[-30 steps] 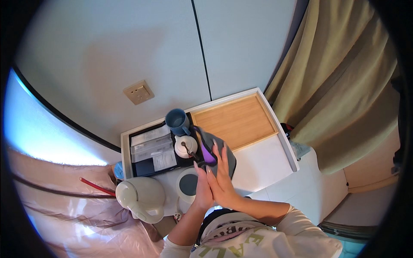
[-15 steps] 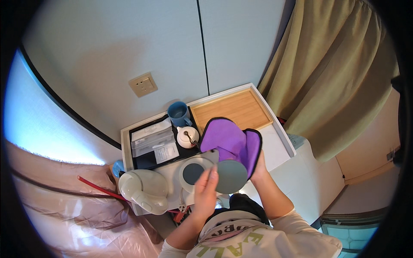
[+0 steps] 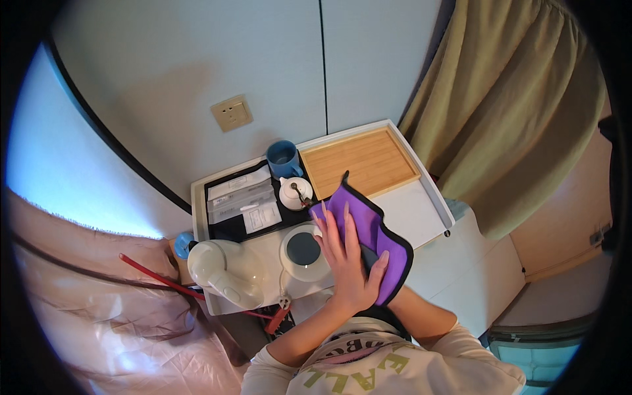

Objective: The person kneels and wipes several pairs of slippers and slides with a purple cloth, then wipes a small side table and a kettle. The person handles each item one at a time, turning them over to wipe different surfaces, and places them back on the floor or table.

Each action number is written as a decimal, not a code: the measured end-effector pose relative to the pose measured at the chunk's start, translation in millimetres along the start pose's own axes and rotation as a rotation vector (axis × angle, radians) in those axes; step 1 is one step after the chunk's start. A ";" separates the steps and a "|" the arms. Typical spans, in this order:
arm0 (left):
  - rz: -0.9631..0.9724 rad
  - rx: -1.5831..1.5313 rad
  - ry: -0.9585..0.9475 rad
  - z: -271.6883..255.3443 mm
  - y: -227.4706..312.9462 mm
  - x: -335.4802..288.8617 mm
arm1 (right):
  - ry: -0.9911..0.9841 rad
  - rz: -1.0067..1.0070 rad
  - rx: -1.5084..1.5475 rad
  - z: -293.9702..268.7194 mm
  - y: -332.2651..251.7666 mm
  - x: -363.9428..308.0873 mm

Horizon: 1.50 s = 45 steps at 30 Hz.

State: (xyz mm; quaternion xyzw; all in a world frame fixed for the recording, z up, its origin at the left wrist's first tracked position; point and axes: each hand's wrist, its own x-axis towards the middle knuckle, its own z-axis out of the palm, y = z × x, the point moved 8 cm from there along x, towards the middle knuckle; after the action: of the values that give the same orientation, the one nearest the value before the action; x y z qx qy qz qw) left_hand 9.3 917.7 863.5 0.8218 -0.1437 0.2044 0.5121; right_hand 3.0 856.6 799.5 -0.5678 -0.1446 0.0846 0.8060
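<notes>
My left hand (image 3: 349, 263) lies with outstretched fingers flat against a purple cloth (image 3: 393, 263) with black edging. Between palm and cloth a bit of dark grey surface (image 3: 372, 261) shows, likely the flat grey disc, mostly covered. My right hand is behind the cloth; only its wrist and forearm are visible, and its fingers are hidden. Just left of my left hand sits a white kettle base (image 3: 305, 252) with a grey round centre. Its cord ends in a white plug (image 3: 284, 301).
The white tray (image 3: 431, 191) carries a white kettle (image 3: 227, 273), a blue mug (image 3: 283, 158), a small white teapot (image 3: 295, 193), packets (image 3: 243, 201) on a black inset and a wooden tray (image 3: 359, 158). A curtain (image 3: 507, 125) hangs right; a red stick (image 3: 158, 275) juts out at left.
My left hand has moved right, from gripping the disc's edge to lying flat on the cloth. The cloth has turned and folded upward, and my right hand has gone out of sight behind it.
</notes>
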 end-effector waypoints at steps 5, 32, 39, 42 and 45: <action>-0.137 -0.003 0.105 -27.5 -37.5 19.7 | 0.180 0.118 0.071 23.9 18.7 -27.0; -0.559 -0.004 0.363 -76.0 -146.9 -43.3 | 0.990 -0.134 -0.074 -82.9 -9.9 -44.0; -0.686 -0.013 0.290 -54.7 -203.6 -44.3 | 0.967 0.024 -0.018 -88.3 14.7 -50.0; -0.660 0.310 0.237 -54.6 -189.7 -44.8 | 0.943 0.061 -0.027 -85.7 19.1 -41.8; -0.530 0.763 0.220 -63.2 -163.8 -34.7 | 0.897 0.091 -0.009 -90.9 17.2 -30.2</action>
State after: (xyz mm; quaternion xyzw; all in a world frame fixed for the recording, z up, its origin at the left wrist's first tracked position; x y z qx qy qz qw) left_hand 40.0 1046.6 743.3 0.9330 0.2112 0.1907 0.2204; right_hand 4.9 772.4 750.7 -0.5575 0.2438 -0.1355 0.7819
